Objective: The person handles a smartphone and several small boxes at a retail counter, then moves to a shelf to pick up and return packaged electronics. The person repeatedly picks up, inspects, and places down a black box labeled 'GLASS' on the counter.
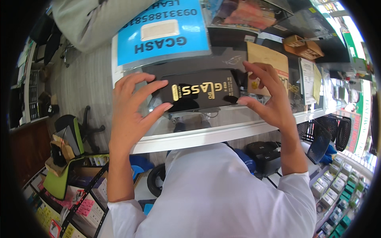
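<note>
A flat black package (199,92) with gold lettering lies on the glass-topped counter (226,117), close to its white front edge. My left hand (128,104) is curved around the package's left end, thumb and fingers spread. Over at the right end, my right hand (272,92) is held the same way, its thumb by the near corner. Neither hand grips the package; whether the left fingertips or right thumb touch it, I cannot tell. Part of a brown paper envelope (266,56) shows beyond my right fingers.
A blue sign sheet (128,44) bearing writing lies at the far left of the counter, near a grey sleeve (89,26). Papers (308,80) and a small brown carton (302,47) sit farther right. A green-backed office chair (76,134) stands on the floor at left.
</note>
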A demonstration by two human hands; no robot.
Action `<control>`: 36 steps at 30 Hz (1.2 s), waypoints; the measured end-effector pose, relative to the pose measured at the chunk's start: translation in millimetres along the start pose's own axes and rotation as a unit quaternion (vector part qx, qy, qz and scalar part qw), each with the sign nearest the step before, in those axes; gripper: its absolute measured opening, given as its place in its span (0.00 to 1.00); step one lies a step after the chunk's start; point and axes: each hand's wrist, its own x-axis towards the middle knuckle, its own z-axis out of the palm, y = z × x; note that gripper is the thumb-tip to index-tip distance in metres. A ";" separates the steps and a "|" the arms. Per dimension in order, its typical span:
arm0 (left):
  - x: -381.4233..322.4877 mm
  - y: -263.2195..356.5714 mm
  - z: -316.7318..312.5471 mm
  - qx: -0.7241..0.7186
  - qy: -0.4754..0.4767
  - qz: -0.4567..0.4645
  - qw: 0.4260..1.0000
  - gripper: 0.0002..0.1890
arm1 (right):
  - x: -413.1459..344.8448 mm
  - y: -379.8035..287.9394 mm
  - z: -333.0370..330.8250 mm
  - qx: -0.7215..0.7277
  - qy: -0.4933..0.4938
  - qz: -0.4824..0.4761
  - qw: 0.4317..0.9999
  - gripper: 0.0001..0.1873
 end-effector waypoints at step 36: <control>1.1 5.0 0.1 0.012 -0.023 -0.031 0.999 0.31 | -44.6 11.2 39.6 -0.034 0.069 -0.081 0.994 0.21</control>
